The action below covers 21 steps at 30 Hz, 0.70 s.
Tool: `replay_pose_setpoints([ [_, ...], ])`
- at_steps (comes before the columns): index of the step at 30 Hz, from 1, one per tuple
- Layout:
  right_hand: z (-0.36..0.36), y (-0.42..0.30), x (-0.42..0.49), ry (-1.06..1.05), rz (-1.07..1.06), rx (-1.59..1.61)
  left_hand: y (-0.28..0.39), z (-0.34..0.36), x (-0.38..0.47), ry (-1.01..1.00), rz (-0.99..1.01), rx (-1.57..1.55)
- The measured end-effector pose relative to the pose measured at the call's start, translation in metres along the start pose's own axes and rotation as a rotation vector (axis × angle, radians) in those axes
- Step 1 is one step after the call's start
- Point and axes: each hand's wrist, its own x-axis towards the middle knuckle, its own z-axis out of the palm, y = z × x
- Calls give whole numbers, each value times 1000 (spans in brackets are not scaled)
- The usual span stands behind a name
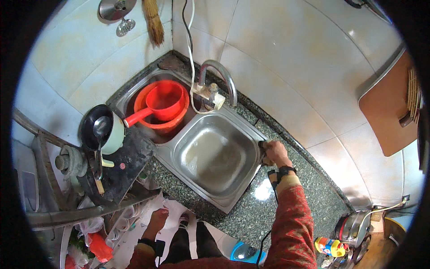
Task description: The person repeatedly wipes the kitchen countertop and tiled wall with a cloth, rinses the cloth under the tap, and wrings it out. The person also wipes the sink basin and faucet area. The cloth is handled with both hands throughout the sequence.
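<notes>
My right hand (pixel 276 153) is at the right rim of a stainless steel sink basin (pixel 188 141), its fingers closed on a small dark object (pixel 260 144) that they mostly cover. Something brownish (pixel 267 161) shows just under that hand; its kind is unclear. Shallow cloudy water (pixel 215 158) lies in the basin. My left hand (pixel 157 220) hangs low in front of the counter, fingers curled, with nothing visible in it; its palm side is hidden. Behind the basin stands a curved metal faucet (pixel 220 67), its spout away from my hands.
A red plastic dipper (pixel 165 101) rests in an orange basin (pixel 141 97) in the left sink bowl. On a dark board (pixel 134 161) stand a light green pot (pixel 116 138) and a metal ladle (pixel 102 127). A yellow bottle (pixel 327 247) lies near a metal pot (pixel 357 228).
</notes>
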Motion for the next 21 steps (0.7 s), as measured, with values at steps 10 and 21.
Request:
replay_pose_setpoints([
  [10, 25, -14, -7, 258, -109, -145, 29, 2, 6, 6, 72, 337],
  [21, 32, -40, -50, 397, -258, 134, 54, 16, 12, 29, -96, 507],
])
